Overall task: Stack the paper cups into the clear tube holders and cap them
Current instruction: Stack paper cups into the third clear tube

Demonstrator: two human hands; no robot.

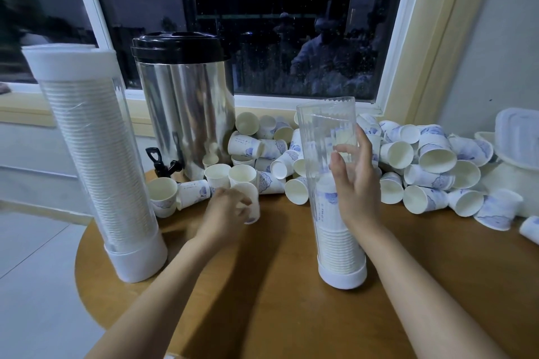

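On the desk, the left hand grips a paper cup near centre. The right hand touches the uncapped, part-filled tube toward three o'clock. A capped full tube stands at nine o'clock, and loose cups are heaped at two.

Round wooden counter has a full capped tube holder on the left, an open tube holder half loaded, a steel drink dispenser at the back, and loose paper cups piled everywhere.

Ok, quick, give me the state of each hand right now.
Left hand: curled round a paper cup.
Right hand: open, fingers spread beside the clear tube, holding nothing.
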